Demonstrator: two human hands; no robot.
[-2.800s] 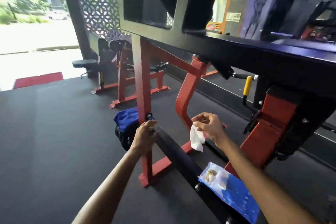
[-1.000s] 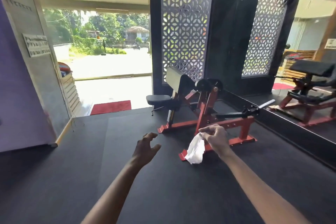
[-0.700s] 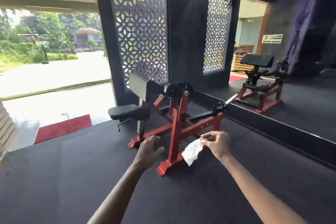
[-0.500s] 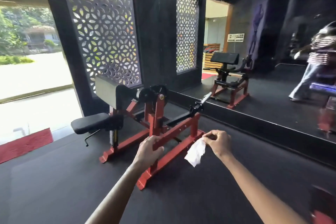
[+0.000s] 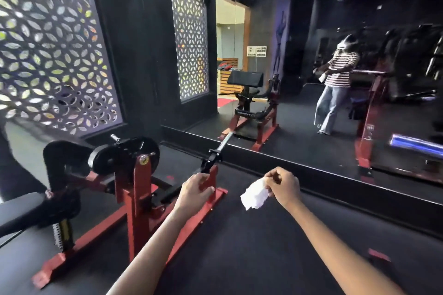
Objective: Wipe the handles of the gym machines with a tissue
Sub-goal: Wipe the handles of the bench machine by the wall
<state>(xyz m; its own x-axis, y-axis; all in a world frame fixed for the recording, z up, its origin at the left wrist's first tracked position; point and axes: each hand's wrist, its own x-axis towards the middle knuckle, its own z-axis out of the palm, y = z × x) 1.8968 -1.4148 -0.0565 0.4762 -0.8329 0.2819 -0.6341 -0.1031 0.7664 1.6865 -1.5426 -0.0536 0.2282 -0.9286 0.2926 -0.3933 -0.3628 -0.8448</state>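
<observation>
1. The right hand is pinching a crumpled white tissue between curled fingertips, just right of frame centre; the tissue is hanging to the lower left of the knuckles.
2. The tissue is looking light, soft and easily torn; bunching it in the fingers, as here, is probably suiting a rub along a bar.
3. The left hand is reaching forward at centre with fingers loosely bent, gripping nothing, in front of the machine's red upright.
4. The red gym machine is standing at left; its bar handle is sticking out toward the mirror, rigid and smooth, well apart from the tissue.
5. No containers are showing.
</observation>
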